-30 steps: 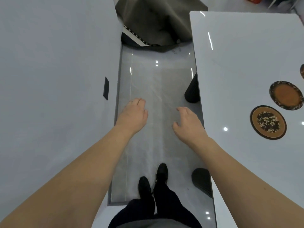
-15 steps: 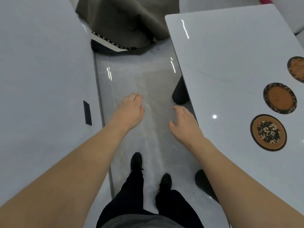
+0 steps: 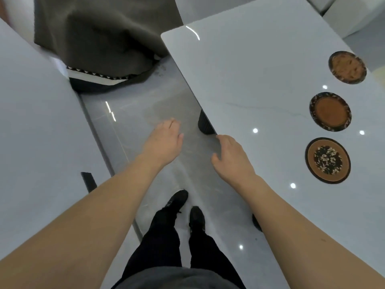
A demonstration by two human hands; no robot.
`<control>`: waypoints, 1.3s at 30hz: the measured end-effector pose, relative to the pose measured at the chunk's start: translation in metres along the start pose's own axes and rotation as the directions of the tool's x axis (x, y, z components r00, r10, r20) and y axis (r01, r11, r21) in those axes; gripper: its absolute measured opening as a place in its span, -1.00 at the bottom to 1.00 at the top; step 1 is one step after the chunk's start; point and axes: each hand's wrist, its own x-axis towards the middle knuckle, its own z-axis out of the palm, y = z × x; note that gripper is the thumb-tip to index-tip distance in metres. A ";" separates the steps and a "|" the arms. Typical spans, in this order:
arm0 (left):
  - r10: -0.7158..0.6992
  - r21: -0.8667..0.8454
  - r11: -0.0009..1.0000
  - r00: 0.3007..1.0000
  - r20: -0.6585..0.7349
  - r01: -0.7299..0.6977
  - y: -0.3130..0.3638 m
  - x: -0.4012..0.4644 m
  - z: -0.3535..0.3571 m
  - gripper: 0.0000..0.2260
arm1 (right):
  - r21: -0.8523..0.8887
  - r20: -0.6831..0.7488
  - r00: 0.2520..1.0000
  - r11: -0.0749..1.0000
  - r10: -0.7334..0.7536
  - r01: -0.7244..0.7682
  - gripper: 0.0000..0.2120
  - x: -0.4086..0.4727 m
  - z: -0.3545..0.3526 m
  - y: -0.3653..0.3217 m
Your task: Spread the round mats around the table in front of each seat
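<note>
- Our left hand (image 3: 164,140) and right hand (image 3: 231,157): both empty, fingers loosely spread, over the floor (image 3: 150,105) beside the table (image 3: 250,76).
- Three round mats (image 3: 330,111) lie in a row on the table, well right of us.

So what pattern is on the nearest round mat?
The nearest mat has a tan ring around a dark centre with pale flowers, seen in the head view.

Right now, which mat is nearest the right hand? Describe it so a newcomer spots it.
On the glossy white table, three round mats line the far edge. The flower mat is nearest the camera: tan ring, dark flowered centre, unlike the plain-centred mat beside it.
</note>
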 end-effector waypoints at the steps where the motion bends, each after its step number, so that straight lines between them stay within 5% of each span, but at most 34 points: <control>1: 0.043 0.010 0.999 0.999 0.023 -0.044 0.005 0.013 0.001 -0.65 | 0.017 -0.022 0.999 0.999 0.044 -0.043 -0.49 0.003 -0.002 0.005; 12: 0.469 0.009 0.875 0.851 0.236 -0.484 0.127 0.094 0.042 -0.62 | 0.297 -0.180 0.852 0.853 0.492 -0.430 -0.50 -0.031 -0.024 0.093; 21: 0.604 -0.017 0.770 0.719 0.343 -0.638 0.247 0.100 0.091 -0.59 | 0.490 -0.216 0.643 0.651 0.735 -0.580 -0.48 -0.085 -0.033 0.182; 27: 0.562 -0.140 0.819 0.729 0.391 -0.557 0.317 0.131 0.137 -0.62 | 0.741 -0.132 0.430 0.377 0.893 -0.555 -0.47 -0.066 -0.038 0.243; 33: 0.373 -0.285 0.922 0.795 0.478 -0.262 0.367 0.160 0.173 -0.74 | 0.917 0.034 0.243 0.066 0.969 -0.392 -0.41 -0.049 -0.050 0.296; 39: 0.214 -0.332 0.942 0.848 0.486 -0.047 0.397 0.156 0.198 -0.83 | 0.973 0.079 0.199 -0.032 0.977 -0.229 -0.64 -0.039 -0.061 0.322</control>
